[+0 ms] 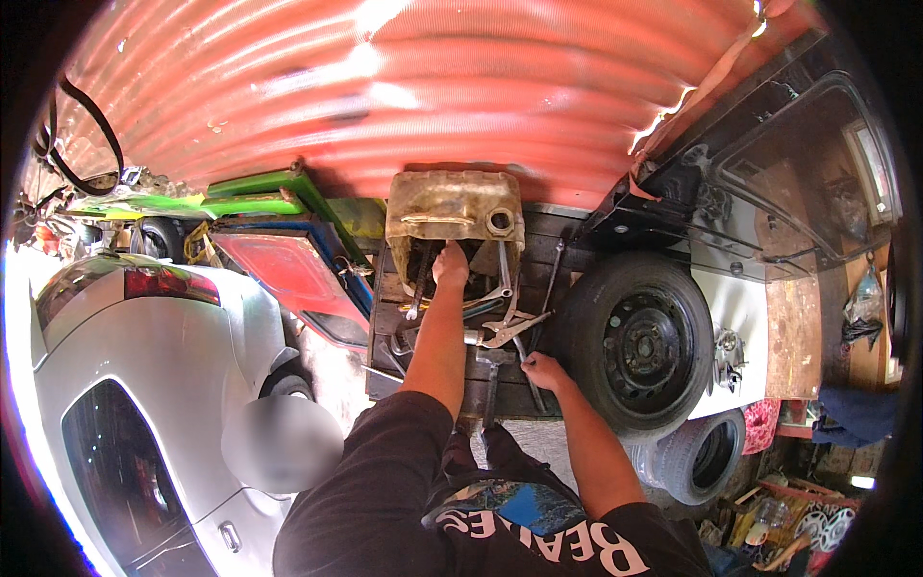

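Slatted desk point(512, 389) carries the brown metal housing point(452, 197) at its far side, open side toward me, presumably so my left hand point(450, 265) can reach in; those fingers are curled at the opening, cannot tell on what. Locking pliers point(507, 335) lie nearer, likely for easy reach, beside the metal bar point(520, 348) my right hand point(545, 371) closes around.

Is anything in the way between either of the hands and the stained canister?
Yes, for the right hand: in this view, pliers and a ring-ended wrench lie between it and the canister. Nothing visible stands between the left hand and the canister's open side, though its exact hold is hard to make out.
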A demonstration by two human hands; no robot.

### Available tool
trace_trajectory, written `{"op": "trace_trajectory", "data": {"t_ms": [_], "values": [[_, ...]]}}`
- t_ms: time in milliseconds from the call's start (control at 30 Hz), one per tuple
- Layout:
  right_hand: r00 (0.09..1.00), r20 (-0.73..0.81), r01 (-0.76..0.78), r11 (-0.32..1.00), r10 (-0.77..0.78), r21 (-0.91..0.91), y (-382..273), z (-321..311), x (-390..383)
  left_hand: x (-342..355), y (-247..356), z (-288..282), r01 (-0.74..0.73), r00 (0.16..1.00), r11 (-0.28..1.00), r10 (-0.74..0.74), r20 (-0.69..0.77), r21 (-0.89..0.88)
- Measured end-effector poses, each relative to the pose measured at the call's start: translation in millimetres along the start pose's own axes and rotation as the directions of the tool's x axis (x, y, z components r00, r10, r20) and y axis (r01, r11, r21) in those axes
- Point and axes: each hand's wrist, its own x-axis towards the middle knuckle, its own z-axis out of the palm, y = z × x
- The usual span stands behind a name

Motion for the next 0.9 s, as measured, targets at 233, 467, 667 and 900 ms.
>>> {"op": "trace_trajectory", "data": {"t_ms": [233,467,667,900], "values": [[0.999,0.016,-0.031,0.999,0.031,0.014,0.7,6.0,-4.1,-16.3,-9.8,-2.9,-0.148,0.989,0.988,0.149,-0.010,0.049],[0.999,0.017,-0.027,1.000,0.028,-0.015,26.1,24.5,-0.8,-102.9,-29.8,5.3,-0.532,0.841,0.736,0.400,-0.365,-0.419],[0.998,0.060,-0.031,0.998,0.034,-0.051,28.0,28.4,4.8,-179.2,-105.2,23.1,-0.402,0.846,0.806,0.146,-0.513,-0.434],[0.997,-0.026,0.066,0.996,-0.068,-0.066,23.9,36.9,-2.0,-201.0,-235.6,115.2,0.351,0.932,0.899,-0.361,0.011,-0.263]]}}
